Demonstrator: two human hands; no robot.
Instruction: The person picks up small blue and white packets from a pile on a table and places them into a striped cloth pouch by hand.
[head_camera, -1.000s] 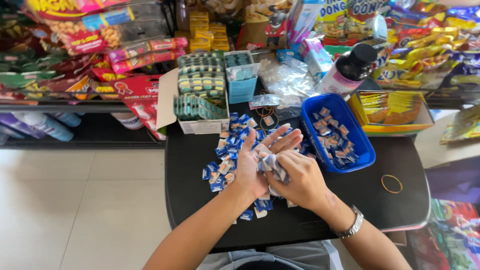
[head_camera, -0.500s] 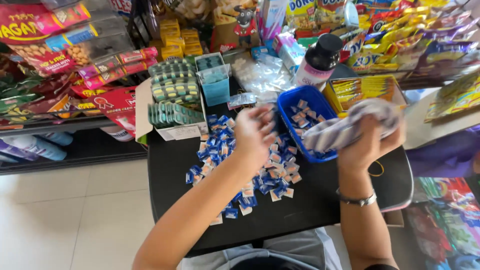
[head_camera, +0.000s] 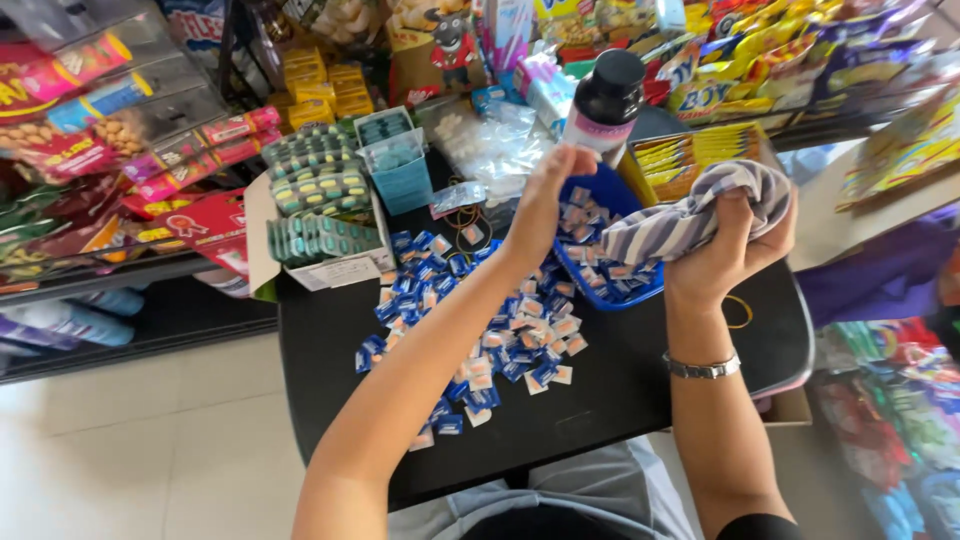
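While my right hand (head_camera: 725, 250) bunches the striped grey-and-white cloth (head_camera: 690, 215) above the blue plastic tray (head_camera: 640, 290), my left hand (head_camera: 548, 195) hovers half-open, empty, over the tray. Soft, light fabric; I'd judge it best gathered at its middle.

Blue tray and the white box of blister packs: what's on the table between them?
Head view: scattered blue-and-white sachets cover the black table between the blue tray and white box.

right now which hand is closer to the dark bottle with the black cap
Left. The left hand reaches up with its fingertips right at the base of the bottle. The right hand is off to the bottle's right and lower, gripping a striped cloth.
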